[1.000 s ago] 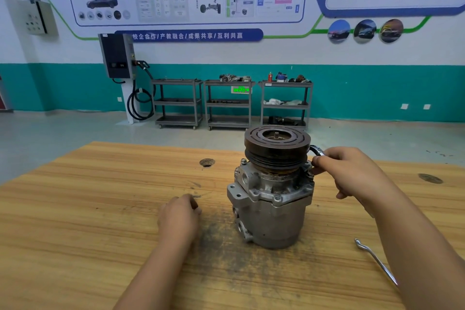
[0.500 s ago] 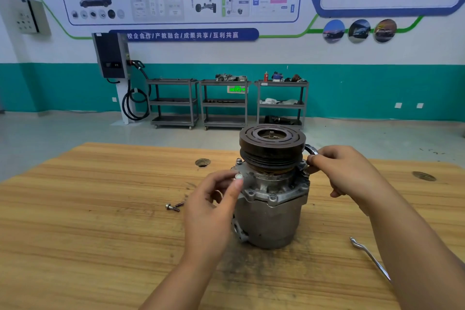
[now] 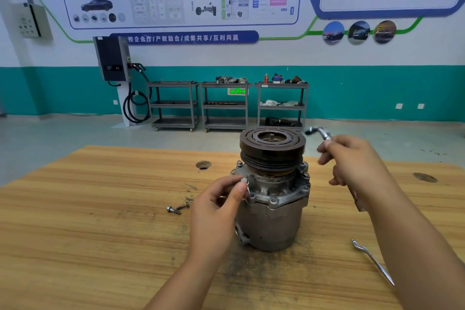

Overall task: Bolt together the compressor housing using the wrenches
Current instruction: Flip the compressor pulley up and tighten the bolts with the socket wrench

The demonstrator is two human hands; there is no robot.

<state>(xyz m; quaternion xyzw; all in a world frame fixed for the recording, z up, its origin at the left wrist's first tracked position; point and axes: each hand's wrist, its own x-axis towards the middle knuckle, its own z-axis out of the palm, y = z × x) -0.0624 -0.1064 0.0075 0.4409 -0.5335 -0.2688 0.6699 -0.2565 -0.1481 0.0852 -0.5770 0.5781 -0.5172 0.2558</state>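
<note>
Head view: a person is standing at a wooden desk (image 3: 88, 221), working on a compressor housing (image 3: 271, 219) that is sitting upright between the two hands.
Left hand (image 3: 214, 211): it is pinching one bolt (image 3: 244, 181) between thumb and fingertip, holding it against the near-left side of the housing flange.
Right hand (image 3: 357, 163): it is gripping a wrench (image 3: 318, 132), with the fingers curled round the shank. The wrench head is hanging just beyond the fingertips, beside the pulley (image 3: 273, 151) and apart from it.
Housing handling: it is looking like heavy, rigid, grimy cast metal, and its own weight is probably keeping it put. Steadying it by the body or flange seems wiser than by the pulley, which may spin.
Bolt handling: it is looking small, light and easy to drop, so pinching it at the head and starting it by finger seems best.
Wrench handling: it is looking like thin, stiff, slick steel, and a grip low on the shank should give leverage.
Count: one housing. Two wrenches, with the second wrench (image 3: 372, 259) lying below the right forearm. Three free bolts, with two loose bolts (image 3: 177, 208) lying just left of the left hand. At least one seated bolt (image 3: 239, 164) is showing above the left fingertips.
</note>
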